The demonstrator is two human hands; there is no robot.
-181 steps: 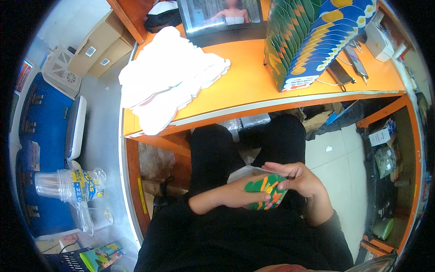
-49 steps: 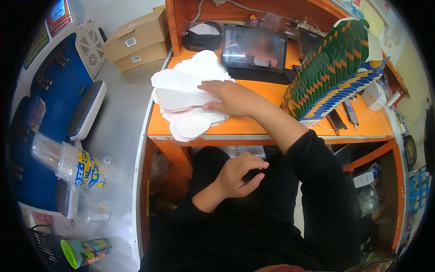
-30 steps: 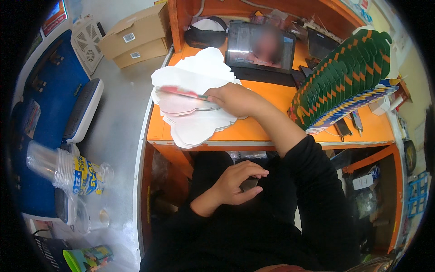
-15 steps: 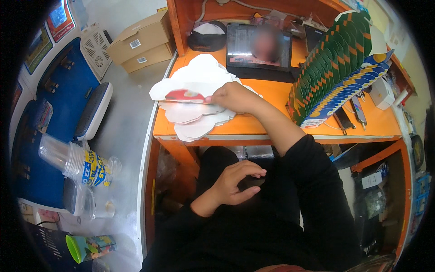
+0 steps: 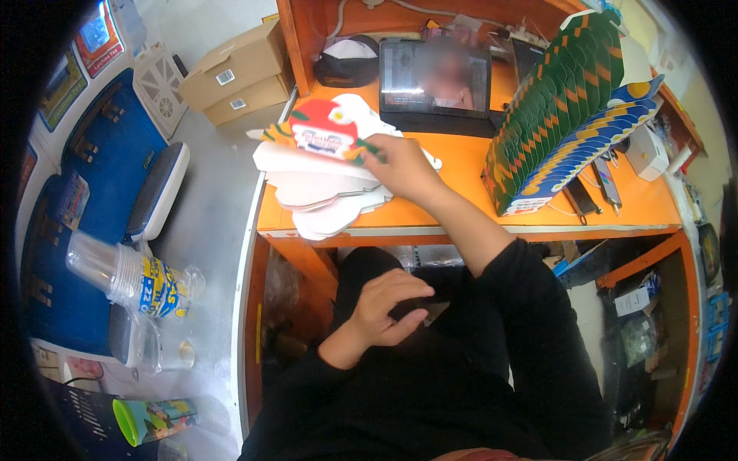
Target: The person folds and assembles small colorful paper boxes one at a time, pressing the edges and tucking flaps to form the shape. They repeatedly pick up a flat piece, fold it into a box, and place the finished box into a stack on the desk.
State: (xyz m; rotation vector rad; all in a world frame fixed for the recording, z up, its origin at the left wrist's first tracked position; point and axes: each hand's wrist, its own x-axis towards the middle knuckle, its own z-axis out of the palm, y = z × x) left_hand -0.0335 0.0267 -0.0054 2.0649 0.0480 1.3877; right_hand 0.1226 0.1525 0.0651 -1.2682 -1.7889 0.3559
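- The left hand (image 5: 384,307) is hovering over the lap (image 5: 469,307), thumb and fingers parted, seemingly holding nothing.
- The right hand (image 5: 403,165) is pinching one end of a red printed card (image 5: 323,138) above the white card pile (image 5: 307,188); this edge grip could let it bend or slip.
- The pile is reaching the table's (image 5: 461,154) front edge, so dragging could spill cards.
- The green carton stack (image 5: 561,115) is standing rightmost; a bump could topple it.

1. Printed in small lettering — blurred — across the white panel (image 5: 323,144) of the red card (image 5: 314,114).
2. Lettered small at the white foot of the stacked cartons (image 5: 565,127).
3. Lettered and numbered in blue and yellow — on the wrapper (image 5: 159,287) around the clear cups (image 5: 121,274).
4. Barcoded on white labels (image 5: 225,77), one per cardboard box (image 5: 250,65).
5. Captioned in white on the red poster (image 5: 101,40).
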